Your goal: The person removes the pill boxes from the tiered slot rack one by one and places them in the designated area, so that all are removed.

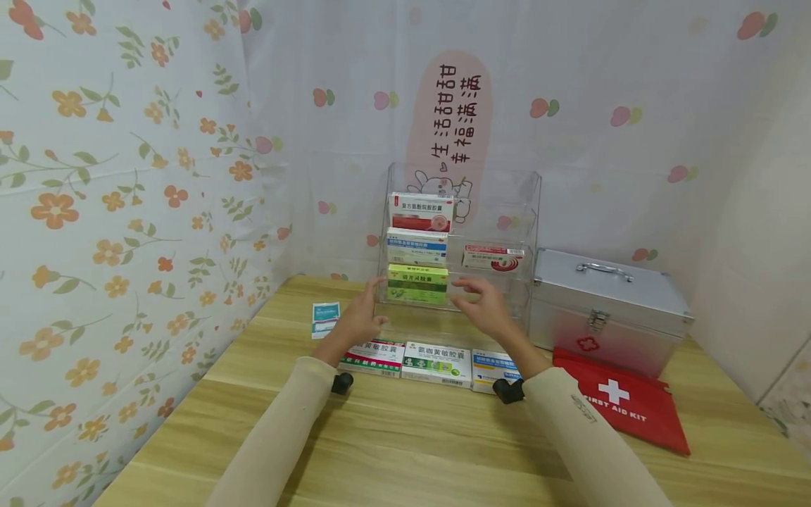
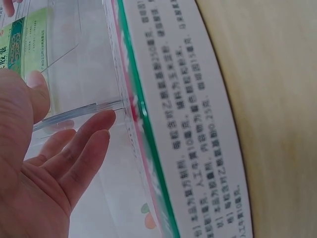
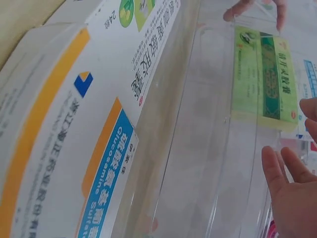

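Note:
A clear tiered display rack (image 1: 465, 167) stands against the curtain. On its lowest filled tier sits a green-and-yellow medicine box (image 1: 417, 284), upright and facing out. My left hand (image 1: 360, 318) is at the rack's left side, fingers spread and slightly bent; in the left wrist view the thumb and fingers lie on either side of the clear panel's edge. To the right of the green box, my right hand (image 1: 484, 310) hovers with thumb and fingers apart and nothing between them. Above the green box stand a blue-and-white box (image 1: 416, 246) and a red-and-white box (image 1: 421, 213).
Another red-and-white box (image 1: 493, 258) stands in the rack's right column. Before the rack lie three boxes: one red-banded (image 1: 374, 358), one green-and-white (image 1: 437, 364), one blue-and-white (image 1: 495, 367). A teal packet (image 1: 326, 320) lies left. At right are a silver case (image 1: 602, 303) and red first aid pouch (image 1: 627, 401).

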Tool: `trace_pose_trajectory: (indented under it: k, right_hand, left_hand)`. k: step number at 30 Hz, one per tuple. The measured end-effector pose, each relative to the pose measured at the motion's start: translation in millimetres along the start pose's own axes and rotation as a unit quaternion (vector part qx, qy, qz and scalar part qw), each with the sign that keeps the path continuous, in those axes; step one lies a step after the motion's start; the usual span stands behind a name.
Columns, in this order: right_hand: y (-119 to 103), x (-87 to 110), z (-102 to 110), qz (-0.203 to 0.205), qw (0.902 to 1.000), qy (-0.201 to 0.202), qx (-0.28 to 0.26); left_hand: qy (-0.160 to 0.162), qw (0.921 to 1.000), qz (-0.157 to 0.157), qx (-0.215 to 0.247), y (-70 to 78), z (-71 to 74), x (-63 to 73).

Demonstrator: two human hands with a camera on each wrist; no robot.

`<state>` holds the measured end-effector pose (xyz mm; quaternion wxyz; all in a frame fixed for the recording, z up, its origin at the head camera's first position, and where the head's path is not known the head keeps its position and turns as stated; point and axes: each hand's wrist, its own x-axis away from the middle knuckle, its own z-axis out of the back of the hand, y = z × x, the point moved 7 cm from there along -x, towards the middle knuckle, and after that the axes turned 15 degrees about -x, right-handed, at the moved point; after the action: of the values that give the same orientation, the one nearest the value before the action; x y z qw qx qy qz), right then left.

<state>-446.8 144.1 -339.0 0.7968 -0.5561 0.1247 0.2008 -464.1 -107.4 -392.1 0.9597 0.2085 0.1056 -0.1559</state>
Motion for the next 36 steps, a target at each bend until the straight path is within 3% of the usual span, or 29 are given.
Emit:
trace_pose_trajectory:
  k: [6, 14, 27, 36]
  right_hand:
    - [3, -6.9, -6, -0.004, 0.9998, -0.015, 0.014]
    - [8, -13.5, -9, -0.022, 0.9991, -0.010, -0.034]
    - [10, -19.7, -18, 0.014, 0.9964, -0.072, -0.043]
    - [9, -21.3, -23, 0.017, 0.9947, -0.083, -0.058]
  left_hand:
    - [0.003, 1.0000, 0.000, -0.003, 1.8, 0.4, 0.6]
    - [0.002, 1.0000, -0.002, -0.003, 0.6, 0.8, 0.7]
    - [0.004, 1.0000, -0.005, -0.007, 1.2, 1.2, 0.6]
    - [0.000, 1.0000, -0.004, -0.003, 1.7, 1.1, 1.2]
